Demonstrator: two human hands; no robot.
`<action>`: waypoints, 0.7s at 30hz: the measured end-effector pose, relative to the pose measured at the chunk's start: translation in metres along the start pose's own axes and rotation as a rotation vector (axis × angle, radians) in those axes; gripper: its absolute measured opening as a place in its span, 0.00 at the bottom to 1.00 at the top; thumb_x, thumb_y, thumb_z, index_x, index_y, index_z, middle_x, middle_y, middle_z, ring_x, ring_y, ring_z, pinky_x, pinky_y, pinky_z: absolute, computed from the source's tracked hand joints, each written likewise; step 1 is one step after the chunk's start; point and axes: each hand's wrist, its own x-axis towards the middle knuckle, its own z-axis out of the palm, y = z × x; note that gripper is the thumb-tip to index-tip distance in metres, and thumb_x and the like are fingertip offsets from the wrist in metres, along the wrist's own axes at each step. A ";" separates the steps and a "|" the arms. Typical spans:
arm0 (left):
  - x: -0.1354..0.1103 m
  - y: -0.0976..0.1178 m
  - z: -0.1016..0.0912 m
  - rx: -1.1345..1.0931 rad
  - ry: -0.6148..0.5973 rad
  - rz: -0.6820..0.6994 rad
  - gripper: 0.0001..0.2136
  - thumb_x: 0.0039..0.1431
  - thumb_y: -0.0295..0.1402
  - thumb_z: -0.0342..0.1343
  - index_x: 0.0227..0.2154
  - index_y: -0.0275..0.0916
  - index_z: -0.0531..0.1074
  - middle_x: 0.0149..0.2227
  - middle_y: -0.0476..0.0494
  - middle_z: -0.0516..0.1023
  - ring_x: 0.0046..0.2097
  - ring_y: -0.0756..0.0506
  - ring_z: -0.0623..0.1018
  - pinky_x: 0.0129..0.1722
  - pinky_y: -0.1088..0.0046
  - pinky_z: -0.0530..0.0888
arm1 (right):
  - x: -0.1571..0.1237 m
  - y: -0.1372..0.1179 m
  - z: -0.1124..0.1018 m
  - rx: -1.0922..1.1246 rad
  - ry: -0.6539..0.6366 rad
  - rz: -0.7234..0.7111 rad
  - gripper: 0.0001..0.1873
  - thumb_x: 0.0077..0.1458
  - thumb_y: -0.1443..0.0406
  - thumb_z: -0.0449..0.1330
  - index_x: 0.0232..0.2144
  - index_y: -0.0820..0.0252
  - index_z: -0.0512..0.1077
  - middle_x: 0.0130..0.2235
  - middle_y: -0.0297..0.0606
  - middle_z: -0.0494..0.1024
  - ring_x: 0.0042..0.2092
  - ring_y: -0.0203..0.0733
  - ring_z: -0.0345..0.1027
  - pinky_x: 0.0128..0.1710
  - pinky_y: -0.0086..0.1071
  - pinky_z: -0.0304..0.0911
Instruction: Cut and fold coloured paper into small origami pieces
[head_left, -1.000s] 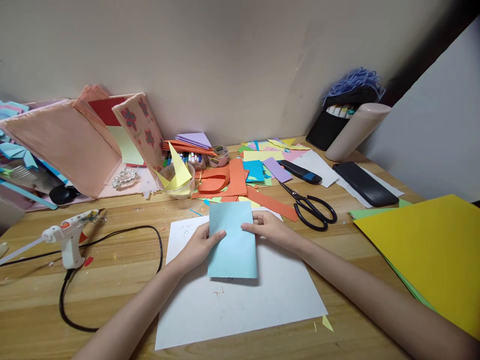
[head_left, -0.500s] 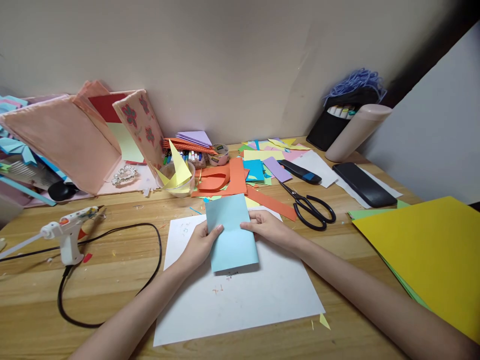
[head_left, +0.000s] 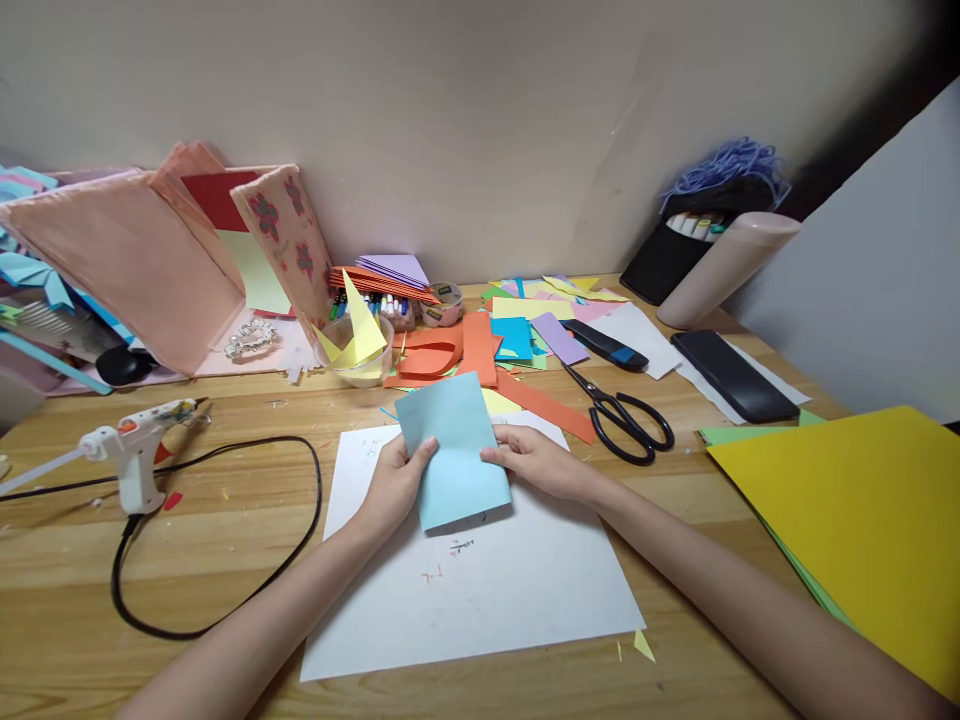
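A light blue folded paper (head_left: pixel 452 448) is held up by both hands over a large white sheet (head_left: pixel 487 590) lying on the wooden table. My left hand (head_left: pixel 395 484) grips its left edge with the thumb on top. My right hand (head_left: pixel 534 462) pinches its right edge. The paper is tilted, its far end raised off the white sheet.
Black scissors (head_left: pixel 625 422) lie to the right of my hands. A glue gun (head_left: pixel 131 452) with a looping black cord (head_left: pixel 225 560) sits on the left. Coloured paper scraps (head_left: pixel 487 345) crowd the back. A yellow sheet (head_left: pixel 862 520) and a black phone (head_left: pixel 735 376) are on the right.
Both hands have lifted the blue paper off the white sheet and tipped it a little to the left. The view has shifted slightly.
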 end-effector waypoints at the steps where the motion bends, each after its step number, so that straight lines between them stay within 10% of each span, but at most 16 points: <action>1: 0.000 0.000 0.000 -0.008 0.015 0.007 0.17 0.47 0.43 0.57 0.33 0.33 0.71 0.33 0.41 0.77 0.32 0.45 0.73 0.29 0.73 0.69 | 0.000 0.000 0.000 -0.012 -0.003 0.005 0.12 0.51 0.58 0.56 0.32 0.62 0.69 0.33 0.36 0.74 0.34 0.40 0.68 0.33 0.31 0.61; 21: 0.005 -0.005 -0.006 -0.045 0.100 0.049 0.19 0.47 0.45 0.56 0.34 0.33 0.69 0.34 0.40 0.77 0.32 0.44 0.75 0.29 0.71 0.70 | -0.006 -0.010 -0.002 -0.232 -0.074 0.121 0.23 0.53 0.52 0.51 0.13 0.59 0.58 0.08 0.24 0.56 0.12 0.29 0.49 0.19 0.26 0.51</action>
